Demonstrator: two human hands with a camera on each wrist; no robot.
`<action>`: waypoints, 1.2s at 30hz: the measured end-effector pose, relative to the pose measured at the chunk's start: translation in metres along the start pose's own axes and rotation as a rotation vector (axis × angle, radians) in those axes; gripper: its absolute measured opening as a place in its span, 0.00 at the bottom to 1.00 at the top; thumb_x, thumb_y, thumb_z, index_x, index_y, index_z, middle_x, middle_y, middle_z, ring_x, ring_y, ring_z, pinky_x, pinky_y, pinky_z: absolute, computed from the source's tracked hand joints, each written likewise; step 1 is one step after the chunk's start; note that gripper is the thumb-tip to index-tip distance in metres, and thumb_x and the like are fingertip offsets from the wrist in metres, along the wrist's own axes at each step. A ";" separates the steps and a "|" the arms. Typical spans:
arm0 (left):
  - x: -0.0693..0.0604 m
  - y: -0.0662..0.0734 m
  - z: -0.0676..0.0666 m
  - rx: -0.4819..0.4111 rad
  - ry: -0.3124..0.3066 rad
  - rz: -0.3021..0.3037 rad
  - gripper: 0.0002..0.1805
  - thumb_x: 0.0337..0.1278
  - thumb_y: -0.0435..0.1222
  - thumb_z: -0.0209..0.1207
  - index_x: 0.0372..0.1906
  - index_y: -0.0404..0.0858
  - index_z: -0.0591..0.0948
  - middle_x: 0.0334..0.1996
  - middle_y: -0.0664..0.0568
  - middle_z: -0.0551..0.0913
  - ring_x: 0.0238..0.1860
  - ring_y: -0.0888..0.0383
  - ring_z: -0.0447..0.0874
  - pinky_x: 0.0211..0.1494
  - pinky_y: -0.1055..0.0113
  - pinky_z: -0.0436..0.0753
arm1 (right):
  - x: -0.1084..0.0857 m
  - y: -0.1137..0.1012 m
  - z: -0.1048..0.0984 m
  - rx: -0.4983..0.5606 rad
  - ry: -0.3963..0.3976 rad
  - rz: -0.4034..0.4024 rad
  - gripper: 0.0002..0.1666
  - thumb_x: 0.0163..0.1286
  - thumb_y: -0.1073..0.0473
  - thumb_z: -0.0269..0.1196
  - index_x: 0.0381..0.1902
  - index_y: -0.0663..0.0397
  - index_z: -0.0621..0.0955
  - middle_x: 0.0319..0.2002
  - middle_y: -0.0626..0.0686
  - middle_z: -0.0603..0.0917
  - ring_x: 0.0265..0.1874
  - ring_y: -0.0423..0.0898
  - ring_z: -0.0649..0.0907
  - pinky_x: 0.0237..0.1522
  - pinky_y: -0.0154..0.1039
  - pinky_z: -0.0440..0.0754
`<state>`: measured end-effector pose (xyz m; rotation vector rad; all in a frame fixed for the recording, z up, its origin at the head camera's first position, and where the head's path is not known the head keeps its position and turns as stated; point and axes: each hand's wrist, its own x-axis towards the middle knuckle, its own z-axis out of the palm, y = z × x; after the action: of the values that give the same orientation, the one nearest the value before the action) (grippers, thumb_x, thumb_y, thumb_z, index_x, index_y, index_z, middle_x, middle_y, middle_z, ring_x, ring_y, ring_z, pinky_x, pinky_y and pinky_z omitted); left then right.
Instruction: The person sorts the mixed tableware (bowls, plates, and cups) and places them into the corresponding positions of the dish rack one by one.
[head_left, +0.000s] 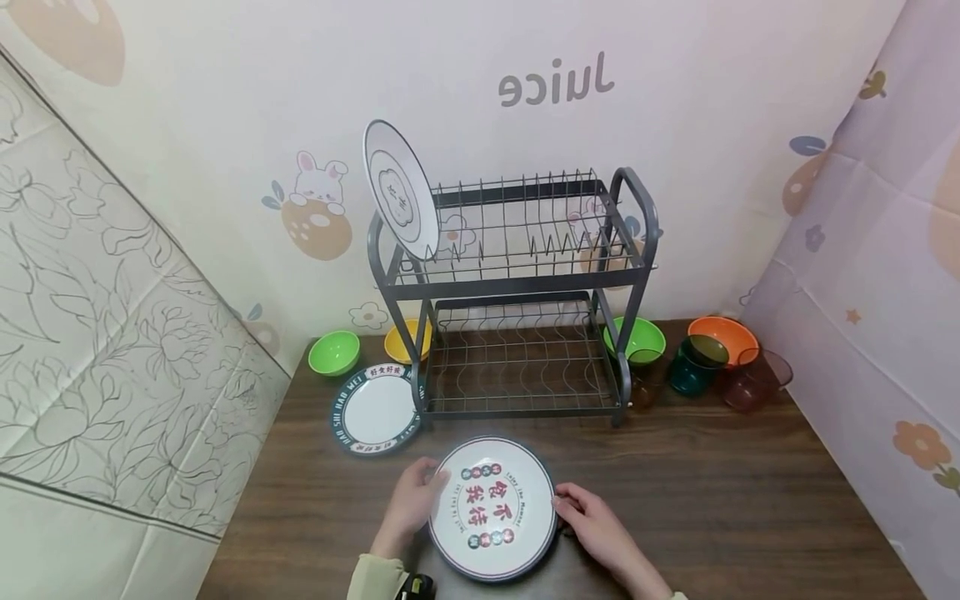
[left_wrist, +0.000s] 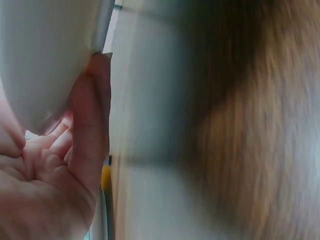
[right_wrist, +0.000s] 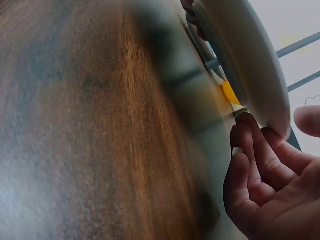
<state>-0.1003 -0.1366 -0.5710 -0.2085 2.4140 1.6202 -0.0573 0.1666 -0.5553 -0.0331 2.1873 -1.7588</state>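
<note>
A white plate (head_left: 492, 508) with red and blue lettering and a dark blue rim is held between both hands in front of the rack (head_left: 517, 287), face up in the head view. The wrist views show it raised off the counter (head_left: 712, 500), with fingers tucked beneath it.

The left hand (head_left: 410, 504) has its grip on the plate's left edge, thumb over the rim and fingers under it. The right hand (head_left: 596, 529) has its grip on the opposite edge, fingertips curled below the rim. A pale green sleeve (head_left: 377, 577) covers the left forearm, and a small black object (head_left: 417, 587) sits by that wrist.

The rack is dark metal with two wire tiers. On the upper one, at the left end, an upright plate (head_left: 401, 192) leans with its printed face towards the right. Beside the rack's left leg, a rimmed plate (head_left: 378, 408), white with a teal lettered border, lies flat. Behind it are a green bowl (head_left: 334, 353) and a yellow bowl (head_left: 407, 340), the latter partly hidden by the rack's frame.

To the right of the rack are another green bowl (head_left: 647, 333), an orange bowl (head_left: 720, 331), and, in front of these, a brown cup (head_left: 643, 390), a teal cup (head_left: 688, 377) and a reddish cup (head_left: 750, 383), all see-through. Mirrored lettering (head_left: 557, 81) reads "Juice" on the backdrop (head_left: 675, 50).
</note>
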 end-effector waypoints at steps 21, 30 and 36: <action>-0.003 0.019 0.025 -0.152 -0.112 0.032 0.18 0.70 0.43 0.57 0.52 0.32 0.75 0.32 0.48 0.85 0.28 0.54 0.82 0.36 0.60 0.80 | -0.002 0.001 -0.018 0.188 0.016 0.105 0.27 0.75 0.65 0.55 0.64 0.81 0.65 0.40 0.60 0.85 0.34 0.51 0.85 0.33 0.40 0.84; 0.000 0.016 0.022 -0.143 -0.124 0.051 0.18 0.71 0.46 0.56 0.51 0.34 0.78 0.29 0.50 0.82 0.28 0.54 0.79 0.33 0.62 0.78 | -0.002 0.001 -0.029 0.186 0.070 0.119 0.28 0.75 0.66 0.55 0.65 0.81 0.64 0.41 0.62 0.85 0.33 0.51 0.85 0.32 0.40 0.84; -0.001 0.014 0.013 -0.229 -0.144 0.027 0.19 0.72 0.44 0.54 0.50 0.30 0.75 0.34 0.44 0.85 0.31 0.50 0.83 0.28 0.63 0.76 | -0.001 -0.002 -0.040 0.161 0.171 0.181 0.27 0.75 0.67 0.55 0.66 0.78 0.65 0.43 0.62 0.85 0.34 0.52 0.86 0.32 0.42 0.84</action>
<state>-0.1018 -0.1194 -0.5631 -0.0933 2.1342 1.8550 -0.0675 0.2046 -0.5459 0.3551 2.0781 -1.8856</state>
